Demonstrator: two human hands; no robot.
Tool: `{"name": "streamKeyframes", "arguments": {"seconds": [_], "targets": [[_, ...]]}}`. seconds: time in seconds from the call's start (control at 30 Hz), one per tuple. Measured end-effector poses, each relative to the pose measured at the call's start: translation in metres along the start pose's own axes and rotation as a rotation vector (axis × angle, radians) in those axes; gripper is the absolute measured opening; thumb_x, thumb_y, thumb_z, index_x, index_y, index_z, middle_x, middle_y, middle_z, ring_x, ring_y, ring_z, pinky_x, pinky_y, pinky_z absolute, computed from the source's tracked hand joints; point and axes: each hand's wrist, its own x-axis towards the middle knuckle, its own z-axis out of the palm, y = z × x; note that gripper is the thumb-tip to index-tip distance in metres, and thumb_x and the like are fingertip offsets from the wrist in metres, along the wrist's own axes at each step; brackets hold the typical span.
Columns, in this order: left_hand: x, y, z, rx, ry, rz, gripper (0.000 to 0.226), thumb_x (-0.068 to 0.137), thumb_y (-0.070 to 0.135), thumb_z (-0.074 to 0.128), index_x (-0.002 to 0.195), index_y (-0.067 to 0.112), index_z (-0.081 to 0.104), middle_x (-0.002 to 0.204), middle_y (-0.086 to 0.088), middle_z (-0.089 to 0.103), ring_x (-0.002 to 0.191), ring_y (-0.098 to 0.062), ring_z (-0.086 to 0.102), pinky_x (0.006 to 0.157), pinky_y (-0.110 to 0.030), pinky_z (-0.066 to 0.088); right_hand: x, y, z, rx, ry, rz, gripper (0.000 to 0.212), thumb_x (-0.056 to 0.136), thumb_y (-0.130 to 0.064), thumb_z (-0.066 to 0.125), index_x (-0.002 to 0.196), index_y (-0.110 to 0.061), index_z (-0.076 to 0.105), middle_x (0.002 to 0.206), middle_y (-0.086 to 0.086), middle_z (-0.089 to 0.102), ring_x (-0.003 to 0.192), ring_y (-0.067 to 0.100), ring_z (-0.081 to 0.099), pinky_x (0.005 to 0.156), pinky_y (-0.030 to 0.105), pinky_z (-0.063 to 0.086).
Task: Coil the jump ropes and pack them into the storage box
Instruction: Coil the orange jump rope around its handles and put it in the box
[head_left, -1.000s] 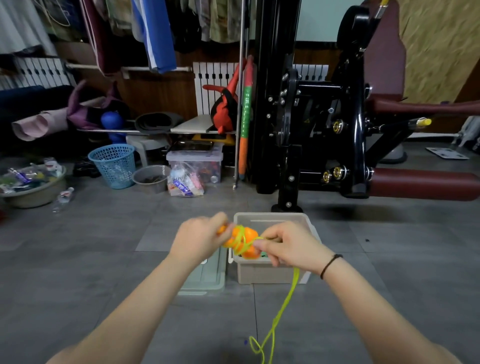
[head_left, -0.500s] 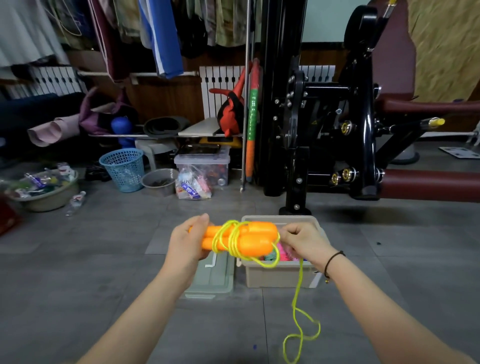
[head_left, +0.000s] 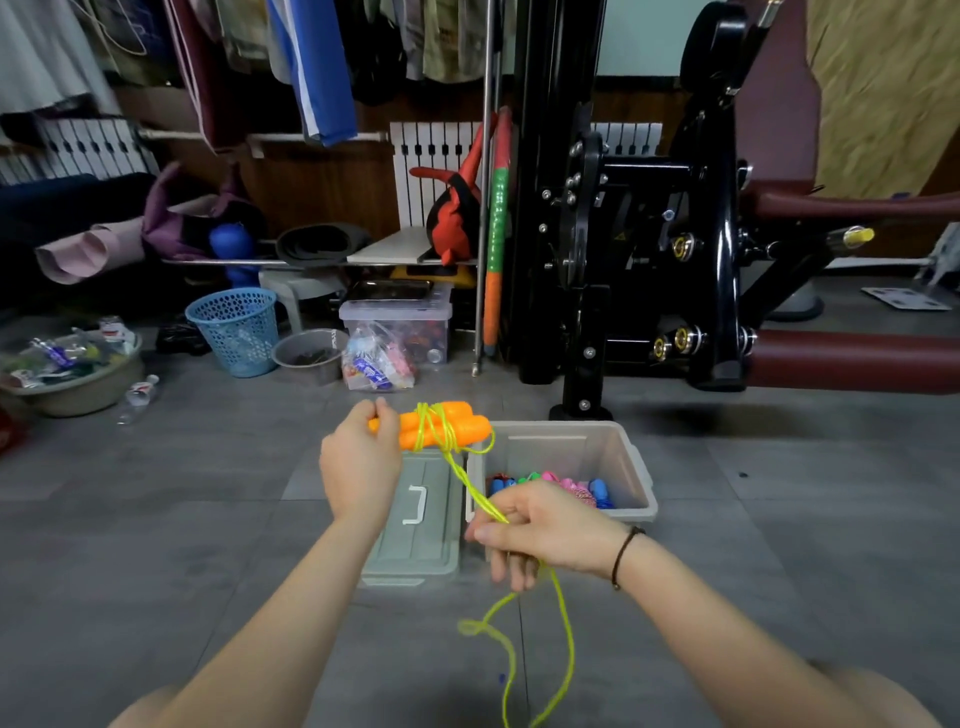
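Orange handles (head_left: 441, 430) are gripped by the left hand (head_left: 361, 462) above the lid (head_left: 415, 525) beside the box (head_left: 631, 467) – cord (head_left: 470, 480) is pinched by the right hand (head_left: 545, 525) – wraps could get loosened if tension is dropped

No legible text anywhere.

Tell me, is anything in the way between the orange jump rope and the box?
Nothing visible stands between the jump rope and the box. It is open, its lid beside it on the floor.
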Motion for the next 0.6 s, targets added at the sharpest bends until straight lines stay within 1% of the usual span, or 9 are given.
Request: {"name": "streamKeyframes", "arguments": {"seconds": [0.1, 0.13, 0.23, 0.27, 0.33, 0.4, 0.47, 0.53, 0.6], "targets": [[-0.006, -0.005, 0.008, 0.204, -0.086, 0.151, 0.031, 0.095, 0.031, 0.046, 0.078, 0.008, 0.057, 0.068, -0.023, 0.059, 0.070, -0.044, 0.053, 0.058, -0.039, 0.038, -0.011, -0.003, -0.011, -0.141, 0.003, -0.005, 0.021, 0.096, -0.018, 0.051, 0.107, -0.004, 0.061, 0.056, -0.004, 0.062, 0.042, 0.007, 0.056, 0.046, 0.018, 0.046], [-0.009, -0.008, 0.012, 0.270, -0.128, 0.228, 0.031, 0.095, 0.031, 0.046, 0.078, 0.008, 0.057, 0.067, -0.024, 0.061, 0.067, -0.046, 0.057, 0.056, -0.039, 0.040, -0.014, -0.003, -0.015, -0.230, 0.027, -0.015, 0.023, 0.096, -0.022, 0.051, 0.105, -0.005, 0.063, 0.052, -0.007, 0.059, 0.042, 0.005, 0.053, 0.048, 0.017, 0.046], [-0.023, -0.014, 0.022, 0.452, -0.380, 0.443, 0.036, 0.085, 0.037, 0.041, 0.063, 0.012, 0.054, 0.044, -0.014, 0.055, 0.039, -0.039, 0.053, 0.036, -0.031, 0.039, -0.015, -0.005, -0.024, -0.445, 0.176, -0.085, 0.021, 0.091, -0.033, 0.056, 0.083, -0.021, 0.072, 0.044, -0.007, 0.053, 0.043, 0.004, 0.048, 0.053, 0.016, 0.041], [-0.028, -0.016, 0.026, 0.490, -0.420, 0.511, 0.036, 0.081, 0.040, 0.040, 0.060, 0.014, 0.053, 0.040, -0.011, 0.052, 0.034, -0.037, 0.052, 0.032, -0.028, 0.038, -0.015, -0.006, -0.027, -0.460, 0.233, -0.100, 0.021, 0.090, -0.034, 0.057, 0.075, -0.028, 0.070, 0.044, -0.006, 0.053, 0.044, 0.003, 0.048, 0.053, 0.015, 0.039], [-0.039, -0.020, 0.031, 0.523, -0.441, 0.671, 0.036, 0.078, 0.042, 0.040, 0.058, 0.015, 0.053, 0.037, -0.007, 0.050, 0.033, -0.033, 0.051, 0.030, -0.022, 0.033, -0.016, -0.006, -0.035, -0.484, 0.328, -0.121, 0.024, 0.090, -0.032, 0.058, 0.069, -0.030, 0.069, 0.043, -0.011, 0.053, 0.046, 0.000, 0.051, 0.052, 0.011, 0.036], [-0.044, -0.023, 0.031, 0.508, -0.444, 0.816, 0.037, 0.080, 0.043, 0.040, 0.059, 0.016, 0.051, 0.038, -0.005, 0.050, 0.036, -0.031, 0.053, 0.030, -0.021, 0.029, -0.018, -0.004, -0.046, -0.481, 0.394, -0.123, 0.023, 0.089, -0.030, 0.060, 0.069, -0.026, 0.070, 0.046, -0.020, 0.055, 0.049, -0.003, 0.051, 0.053, 0.011, 0.035], [-0.044, -0.024, 0.027, 0.386, -0.477, 0.889, 0.034, 0.084, 0.043, 0.041, 0.063, 0.016, 0.047, 0.041, -0.005, 0.050, 0.041, -0.031, 0.053, 0.033, -0.023, 0.031, -0.019, 0.003, -0.059, -0.450, 0.455, -0.110, 0.022, 0.086, -0.032, 0.064, 0.066, -0.027, 0.069, 0.048, -0.019, 0.056, 0.048, 0.000, 0.049, 0.053, 0.015, 0.037], [-0.045, -0.022, 0.019, 0.204, -0.558, 0.845, 0.032, 0.087, 0.045, 0.041, 0.070, 0.017, 0.041, 0.046, -0.007, 0.048, 0.046, -0.029, 0.050, 0.039, -0.026, 0.034, -0.020, 0.011, -0.072, -0.382, 0.518, -0.077, 0.018, 0.082, -0.036, 0.068, 0.066, -0.029, 0.071, 0.054, -0.011, 0.063, 0.051, 0.000, 0.051, 0.055, 0.024, 0.044], [-0.049, -0.013, 0.006, 0.030, -0.660, 0.720, 0.032, 0.086, 0.050, 0.038, 0.072, 0.021, 0.040, 0.050, -0.006, 0.042, 0.048, -0.019, 0.042, 0.046, -0.028, 0.033, -0.019, 0.017, -0.080, -0.294, 0.569, -0.045, 0.017, 0.076, -0.039, 0.073, 0.069, -0.024, 0.074, 0.067, 0.005, 0.069, 0.059, 0.008, 0.056, 0.061, 0.032, 0.050]]}}
